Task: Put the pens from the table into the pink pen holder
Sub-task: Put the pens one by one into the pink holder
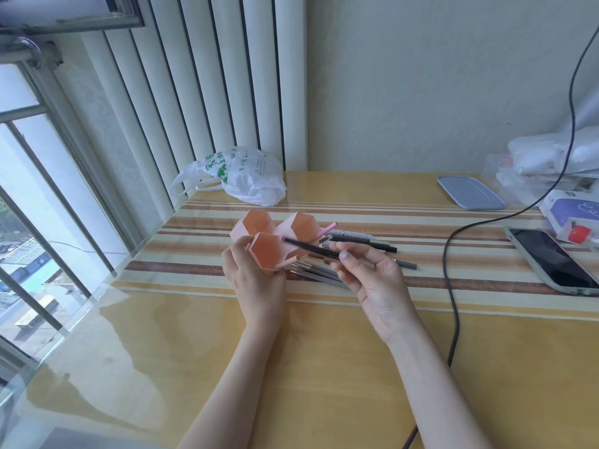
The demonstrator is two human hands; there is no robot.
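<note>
A glossy yellow table (324,367) carries a striped woven runner (453,222). The pink pen holder (269,241), three hexagonal matte cells, is wrapped by the left hand (256,280). The right hand (372,277) pinches a slim black pen (311,248), tip toward the holder; loose pens (359,241) lie just beyond its fingertips.

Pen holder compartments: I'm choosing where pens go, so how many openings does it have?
3: nearest compartment by the left hand, far-left one, far-right one. None seems hidden.
</note>
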